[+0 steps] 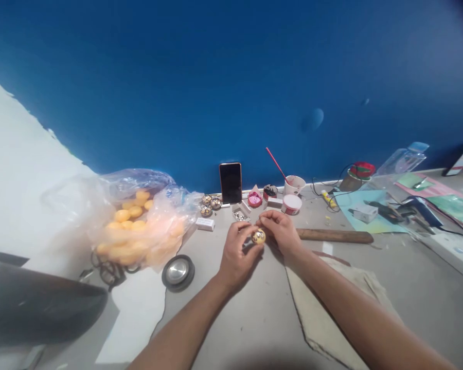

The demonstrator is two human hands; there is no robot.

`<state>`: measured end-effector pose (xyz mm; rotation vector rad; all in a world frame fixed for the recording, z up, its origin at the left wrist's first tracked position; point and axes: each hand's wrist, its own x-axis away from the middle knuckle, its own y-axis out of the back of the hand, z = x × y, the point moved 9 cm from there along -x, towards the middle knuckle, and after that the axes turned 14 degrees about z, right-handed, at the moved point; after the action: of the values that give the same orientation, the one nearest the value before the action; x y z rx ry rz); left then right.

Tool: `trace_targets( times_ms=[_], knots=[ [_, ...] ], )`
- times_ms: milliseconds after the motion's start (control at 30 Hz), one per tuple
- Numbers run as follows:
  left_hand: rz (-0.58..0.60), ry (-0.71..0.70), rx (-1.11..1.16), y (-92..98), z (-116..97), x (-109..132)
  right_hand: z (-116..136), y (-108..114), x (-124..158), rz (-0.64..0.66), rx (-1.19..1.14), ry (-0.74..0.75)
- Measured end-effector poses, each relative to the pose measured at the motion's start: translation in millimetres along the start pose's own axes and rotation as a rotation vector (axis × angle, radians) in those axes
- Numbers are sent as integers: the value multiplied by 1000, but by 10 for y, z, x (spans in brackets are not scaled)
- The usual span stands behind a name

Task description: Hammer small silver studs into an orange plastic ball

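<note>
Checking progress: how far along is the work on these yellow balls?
Done: no finished pieces visibly set aside. In hand: the left hand holds one small glittery gold ball, the right hand touching it. Left: the clear plastic bag of plain yellow balls looks full, so probably most remains.

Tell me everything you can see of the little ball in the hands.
The ball is small, round and golden, with pale glinting specks; its material is too small to tell. The left hand pinches it at the fingertips, the right hand touches it from the right, and it is held over the grey table.
</note>
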<state>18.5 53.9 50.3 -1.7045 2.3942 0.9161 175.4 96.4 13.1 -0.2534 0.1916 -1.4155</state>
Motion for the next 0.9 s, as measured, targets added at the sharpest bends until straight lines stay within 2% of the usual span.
trace_targets(
  times_ms=[100, 200, 267, 333, 367, 400, 467, 567, 600, 633, 667, 767, 900],
  knots=[
    [-42, -157, -317, -69, -212, 40, -70, -111, 38, 31, -199, -28],
    [-56, -195, -515, -165, -323, 56, -76, -189, 77, 37, -206, -24],
    [3, -209, -583, -209, -405, 44, -51, -189, 92, 12, -188, -3],
    [146, -229, -631, -213, -490, -7, -37, -178, 83, 5, -220, -2],
    [207, -226, -657, -157, -520, -55, -35, -169, 69, 7, -252, -8],
    [210, -184, -696, -19, -527, -130, -34, -158, 52, 11, -284, -16],
    [279, -24, -831, 270, -411, -356, -27, -126, 14, 13, -325, -28],
    [387, 357, -1043, 736, 8, -720, -3, -76, -28, 4, -327, -11],
    [481, 446, -1110, 801, 164, -804, 0, -72, -36, 8, -322, -7],
    [611, 442, -1146, 775, 281, -871, 1, -72, -41, 16, -317, -3],
    [681, 422, -1145, 755, 362, -927, 1, -75, -44, 24, -313, 0],
    [762, 367, -1147, 681, 521, -1005, 7, -70, -49, 39, -297, 10],
    [816, 305, -1161, 585, 614, -989, 20, -32, -66, 30, -284, 20]
  ],
)
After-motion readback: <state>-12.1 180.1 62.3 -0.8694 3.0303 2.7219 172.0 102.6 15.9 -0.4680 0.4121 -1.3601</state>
